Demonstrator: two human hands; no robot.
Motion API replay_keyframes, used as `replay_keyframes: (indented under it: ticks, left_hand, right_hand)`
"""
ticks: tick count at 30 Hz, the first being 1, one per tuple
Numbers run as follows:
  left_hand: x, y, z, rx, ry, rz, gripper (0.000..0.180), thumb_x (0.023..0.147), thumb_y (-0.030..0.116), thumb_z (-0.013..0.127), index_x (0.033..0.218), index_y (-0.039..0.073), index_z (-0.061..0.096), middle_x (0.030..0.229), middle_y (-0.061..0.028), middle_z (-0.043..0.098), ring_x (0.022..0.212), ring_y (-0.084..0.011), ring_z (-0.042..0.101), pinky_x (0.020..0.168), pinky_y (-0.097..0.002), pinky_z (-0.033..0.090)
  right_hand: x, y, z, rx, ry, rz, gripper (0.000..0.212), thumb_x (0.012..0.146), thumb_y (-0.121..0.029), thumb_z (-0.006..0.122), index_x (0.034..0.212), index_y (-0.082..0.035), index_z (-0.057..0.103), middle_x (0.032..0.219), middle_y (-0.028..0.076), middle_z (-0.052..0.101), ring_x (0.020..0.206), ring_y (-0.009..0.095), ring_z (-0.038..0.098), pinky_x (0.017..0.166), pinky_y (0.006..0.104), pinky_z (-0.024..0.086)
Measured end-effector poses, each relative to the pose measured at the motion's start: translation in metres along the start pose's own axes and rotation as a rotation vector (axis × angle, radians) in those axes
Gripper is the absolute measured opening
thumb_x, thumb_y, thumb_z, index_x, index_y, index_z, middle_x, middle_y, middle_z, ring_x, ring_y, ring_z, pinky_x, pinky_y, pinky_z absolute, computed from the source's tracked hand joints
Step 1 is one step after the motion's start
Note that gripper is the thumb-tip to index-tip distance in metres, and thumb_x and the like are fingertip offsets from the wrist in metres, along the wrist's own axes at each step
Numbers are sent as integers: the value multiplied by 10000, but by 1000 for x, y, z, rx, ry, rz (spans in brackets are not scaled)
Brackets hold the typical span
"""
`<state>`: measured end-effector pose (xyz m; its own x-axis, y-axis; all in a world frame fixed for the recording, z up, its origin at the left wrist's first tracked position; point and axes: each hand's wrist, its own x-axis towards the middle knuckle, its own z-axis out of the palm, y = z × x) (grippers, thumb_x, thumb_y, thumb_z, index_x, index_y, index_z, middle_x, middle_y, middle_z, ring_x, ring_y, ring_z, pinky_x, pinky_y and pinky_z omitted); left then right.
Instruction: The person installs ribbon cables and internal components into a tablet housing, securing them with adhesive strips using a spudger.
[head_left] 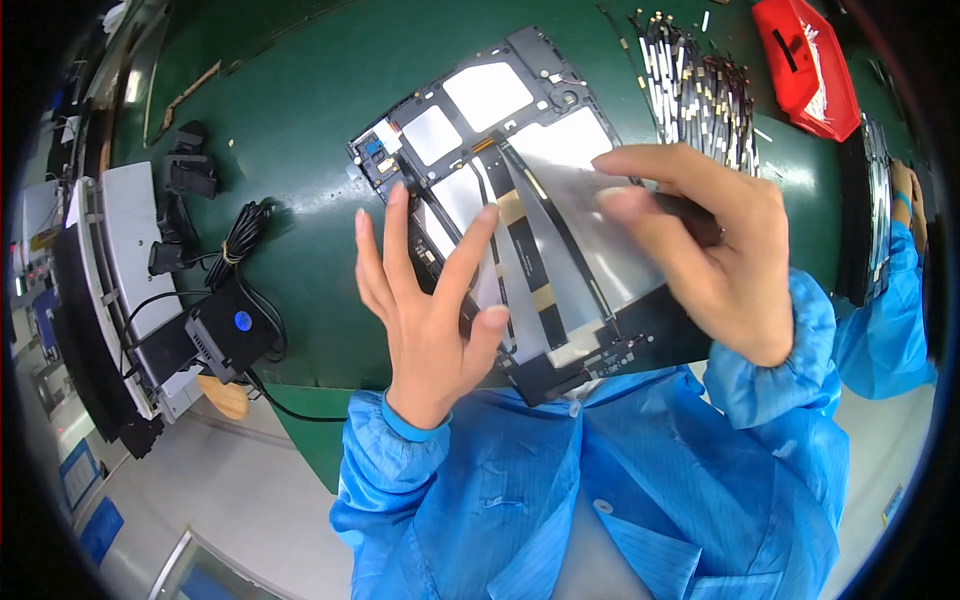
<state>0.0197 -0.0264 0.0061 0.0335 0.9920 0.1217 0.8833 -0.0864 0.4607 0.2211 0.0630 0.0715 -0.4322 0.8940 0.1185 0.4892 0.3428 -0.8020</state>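
My left fingers (398, 240) are spread wide over the left side of an opened black device (600, 235), forefinger tip above the dark strips in its middle; nothing is pinched between them, and I can't tell how firmly they touch it. My right fingers (665, 160) are at its right side, thumb and forefinger pointing inward with a gap between their tips; whether the curled ones behind grip anything, I can't tell.

The device lies slanted on the green desk (300, 120), its lower end close to my blue gown (500, 480). Silver panels show inside it, with a wide black ribbon (527, 265) banded in tan running lengthwise.

Beyond my right fingers lies a pile of thin strips (700, 100), near a red tray (785, 75) holding pale sticks (817, 90). To my left sit a coiled black cable (240, 235) and a black box (235, 330) with a round blue sticker.
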Motion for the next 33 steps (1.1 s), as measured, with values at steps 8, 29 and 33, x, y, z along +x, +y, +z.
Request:
replay_keyframes:
  ticks: [8, 29, 33]
  left_hand:
    - [-56, 29, 1, -194, -42, -243, 635, 856, 177, 567, 1395, -13, 291, 1471, -238, 154, 1369, -405, 95, 1092, -473, 114]
    - [293, -18, -42, -1290, -42, -151, 482, 914, 98, 516, 1369, 33, 372, 1297, -115, 501, 1127, -226, 533, 981, -353, 414]
    - [334, -42, -28, -1200, -23, -199, 486, 913, 104, 527, 1365, 16, 371, 1319, -124, 480, 1158, -225, 510, 1000, -341, 390]
  right_hand:
    - [-48, 39, -13, -190, -97, 191, 353, 821, -209, 635, 1114, -20, 578, 642, 225, 582, 595, 390, 592, 558, 446, 471]
    - [-41, 71, 12, 189, 156, -201, 190, 761, -127, 637, 934, -77, 576, 741, 109, 655, 615, 294, 640, 533, 387, 508]
    - [-40, 67, 12, 212, 113, -229, 166, 820, -157, 579, 932, -39, 546, 706, 147, 637, 634, 323, 631, 534, 420, 493]
